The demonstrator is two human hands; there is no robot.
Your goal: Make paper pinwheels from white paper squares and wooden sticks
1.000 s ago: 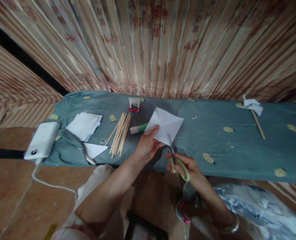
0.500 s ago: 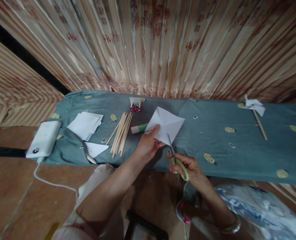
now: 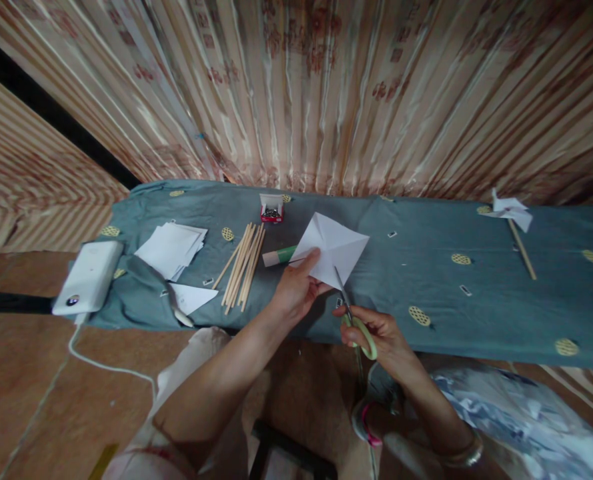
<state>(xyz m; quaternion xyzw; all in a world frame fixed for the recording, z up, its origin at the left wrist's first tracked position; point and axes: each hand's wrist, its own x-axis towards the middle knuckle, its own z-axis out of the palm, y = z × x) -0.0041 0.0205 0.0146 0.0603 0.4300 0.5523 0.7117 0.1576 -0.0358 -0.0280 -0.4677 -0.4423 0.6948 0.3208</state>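
Observation:
A creased square of white paper (image 3: 336, 243) is pinched in my left hand (image 3: 299, 287), thumb on top and fingers beneath. My right hand (image 3: 376, 333) grips the scissors (image 3: 360, 339) by their light green handles. Their blades reach into the paper from its near corner, along a crease toward the middle. A green glue stick (image 3: 279, 257) lies partly hidden behind the paper and my left hand. Left of it are several thin wooden sticks (image 3: 243, 270).
A stack of white paper (image 3: 171, 250) and a folded white triangle (image 3: 193, 298) lie to the left. Beyond them sits a white device (image 3: 89, 277) with a cable. A small red box (image 3: 272, 209) stands behind; a paper pinwheel (image 3: 511, 210) lies far right on the green cloth (image 3: 426, 287).
Almost nothing differs. The scissors and the paper's right corner have shifted very slightly; both hands keep their holds.

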